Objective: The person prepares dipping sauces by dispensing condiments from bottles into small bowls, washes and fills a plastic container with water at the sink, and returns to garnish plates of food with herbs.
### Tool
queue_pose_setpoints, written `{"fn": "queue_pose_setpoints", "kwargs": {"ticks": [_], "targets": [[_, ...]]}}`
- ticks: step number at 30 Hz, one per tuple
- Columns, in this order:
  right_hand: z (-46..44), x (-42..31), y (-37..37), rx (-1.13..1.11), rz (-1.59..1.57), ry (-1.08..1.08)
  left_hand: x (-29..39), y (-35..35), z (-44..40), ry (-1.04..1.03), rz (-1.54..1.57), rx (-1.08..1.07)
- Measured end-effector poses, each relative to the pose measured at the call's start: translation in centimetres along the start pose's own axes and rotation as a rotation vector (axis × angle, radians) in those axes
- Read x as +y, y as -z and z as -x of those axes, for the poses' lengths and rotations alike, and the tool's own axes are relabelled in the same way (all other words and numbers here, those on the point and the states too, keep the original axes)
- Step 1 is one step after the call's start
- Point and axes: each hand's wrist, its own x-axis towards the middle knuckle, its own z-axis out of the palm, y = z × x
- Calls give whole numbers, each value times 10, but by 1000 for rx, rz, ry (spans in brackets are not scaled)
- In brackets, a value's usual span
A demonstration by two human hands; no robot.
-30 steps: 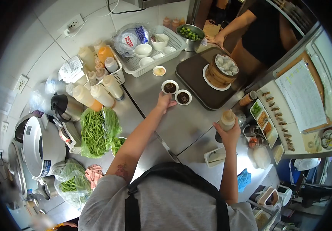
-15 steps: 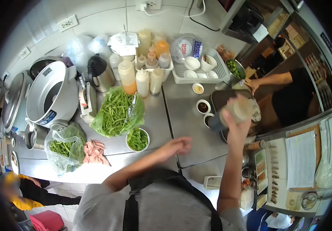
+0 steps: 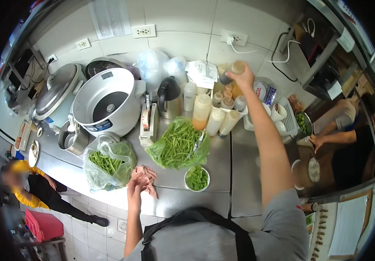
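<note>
My right hand (image 3: pixel 243 79) grips a squeeze bottle (image 3: pixel 238 67) with dark contents, tilted above the basket of squeeze bottles at the wall. Below it stand other squeeze bottles (image 3: pixel 227 103) with pale and orange contents. My left hand (image 3: pixel 136 185) is over the edge of a crumpled pink cloth (image 3: pixel 145 174), fingers curved; whether it grips the cloth is unclear. Beside the cloth are a bag of green beans (image 3: pixel 105 163) and, farther right, an open bag of green beans (image 3: pixel 176 145) and a bowl of chopped greens (image 3: pixel 196 178).
A large pot (image 3: pixel 107 104), a thermal jug (image 3: pixel 169 98) and a small saucepan (image 3: pixel 73 139) stand at the back left. Another person (image 3: pixel 44 191) is beyond the counter's left end; a person's arm (image 3: pixel 333 138) reaches in by the limes (image 3: pixel 301 122).
My right hand has carried the bottle from the right side of the counter up to the bottle basket. My left hand has moved left to the pink cloth. The view has turned left.
</note>
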Motion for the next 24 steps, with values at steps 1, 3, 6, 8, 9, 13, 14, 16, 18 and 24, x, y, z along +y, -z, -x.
{"fn": "queue_pose_setpoints", "kwargs": {"ticks": [1, 3, 6, 8, 9, 13, 14, 16, 18, 24], "targets": [[2, 11, -12, -12, 13, -50, -3, 8, 3, 19, 1, 63], [14, 22, -30, -71, 84, -140, -21, 23, 6, 48, -9, 145], [26, 44, -53, -134, 134, -247, -50, 18, -13, 72, -5, 110], [27, 41, -46, -362, 250, -241, -50, 0, -27, 38, 24, 2], [25, 50, -51, -439, 319, -199, -39, -17, -31, 28, 1, -90], [2, 73, -62, -710, 541, -100, -35, -62, -52, -183, -175, -348], [2, 76, -57, -704, 443, -108, -20, -78, -44, -256, -196, -408], [8, 68, -39, -697, 248, -119, 4, -92, -30, -219, -402, -471], [36, 45, -2, -540, 60, 9, 1, -94, -25, -198, -459, -530], [180, 2, 112, -162, -205, -108, -9, -94, -3, -222, -484, -641]]}}
